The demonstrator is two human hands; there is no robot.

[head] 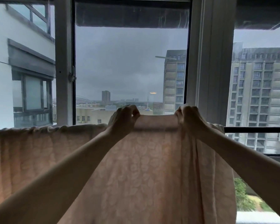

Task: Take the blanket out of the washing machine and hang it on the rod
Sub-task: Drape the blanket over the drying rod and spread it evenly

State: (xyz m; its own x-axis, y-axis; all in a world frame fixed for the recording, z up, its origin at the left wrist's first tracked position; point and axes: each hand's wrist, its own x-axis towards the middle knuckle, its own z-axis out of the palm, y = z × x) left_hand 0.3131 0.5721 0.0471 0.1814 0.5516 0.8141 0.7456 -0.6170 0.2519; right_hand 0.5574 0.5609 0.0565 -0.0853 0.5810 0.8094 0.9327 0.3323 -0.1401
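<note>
The setting is a room facing a large window (131,70) with a white frame, through which grey sky and tall apartment blocks (257,97) are visible. A dark horizontal rod (255,129) runs across in front of the glass, and the pale pink, leaf-patterned blanket (136,167) is draped over it, hanging down toward the camera and bunched along the top at the left. The left hand (123,118) and the right hand (188,117) each pinch the blanket's raised upper edge, holding a taut span between them just above rod level.
</note>
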